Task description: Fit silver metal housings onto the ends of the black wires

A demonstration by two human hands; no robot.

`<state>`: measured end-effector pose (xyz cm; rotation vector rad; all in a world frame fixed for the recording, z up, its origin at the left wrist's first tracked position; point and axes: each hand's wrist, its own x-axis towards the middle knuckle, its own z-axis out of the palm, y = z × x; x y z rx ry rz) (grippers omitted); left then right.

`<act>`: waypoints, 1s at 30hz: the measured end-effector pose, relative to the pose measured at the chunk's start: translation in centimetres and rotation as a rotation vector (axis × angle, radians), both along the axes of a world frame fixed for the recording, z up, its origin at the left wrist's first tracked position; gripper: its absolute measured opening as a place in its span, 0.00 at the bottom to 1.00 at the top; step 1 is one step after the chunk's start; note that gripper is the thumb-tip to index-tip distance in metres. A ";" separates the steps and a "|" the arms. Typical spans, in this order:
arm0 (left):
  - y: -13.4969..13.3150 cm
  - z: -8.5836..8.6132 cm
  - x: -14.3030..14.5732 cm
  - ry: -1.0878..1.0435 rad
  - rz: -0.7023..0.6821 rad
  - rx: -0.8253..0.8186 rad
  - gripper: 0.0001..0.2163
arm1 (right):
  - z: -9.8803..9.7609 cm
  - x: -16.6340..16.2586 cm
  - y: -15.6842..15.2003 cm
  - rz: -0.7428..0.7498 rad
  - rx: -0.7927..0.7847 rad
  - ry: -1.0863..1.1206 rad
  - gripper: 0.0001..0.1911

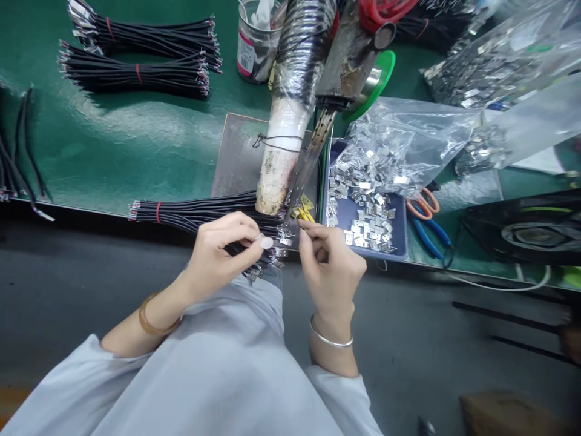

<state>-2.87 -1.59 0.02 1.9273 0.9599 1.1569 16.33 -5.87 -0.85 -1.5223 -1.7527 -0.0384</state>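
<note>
Table (113, 145): green mat, fume duct (290, 121) standing over its near edge.
Wire bundle (200, 213): black, tied with a red band, lying across the near edge – probably light and limp; best held close to the stripped ends.
Tray (399, 239): loose metal terminals (363, 212) – likely small, slippery.
Left hand (222, 248): grip pinched on a wire end.
Right hand (329, 260): fingertips clenched on a terminal, apparently.

No readable text anywhere. The jar (255, 45) at the back of the bench (136, 145) carries a white-and-red label with a barcode-like patch, print too small to read.
</note>
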 end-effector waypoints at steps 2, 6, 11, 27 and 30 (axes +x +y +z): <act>0.5 -0.6 -0.6 0.112 0.048 0.139 0.07 | 0.2 0.3 -0.2 0.033 -0.060 -0.122 0.07; 2.1 -1.7 -1.0 0.350 0.000 0.362 0.10 | 0.9 0.0 -1.3 0.130 -0.152 -0.254 0.10; 4.1 -1.8 -1.3 0.437 -0.141 0.387 0.09 | 1.5 -1.1 -2.6 0.309 -0.257 -0.310 0.13; 2.5 -2.0 -1.0 0.370 -0.104 0.494 0.08 | 3.3 7.4 -0.1 -0.272 -0.199 -0.129 0.06; 2.6 -2.1 -0.4 0.343 -0.159 0.520 0.10 | 2.2 9.5 2.8 -0.349 -0.256 -0.191 0.06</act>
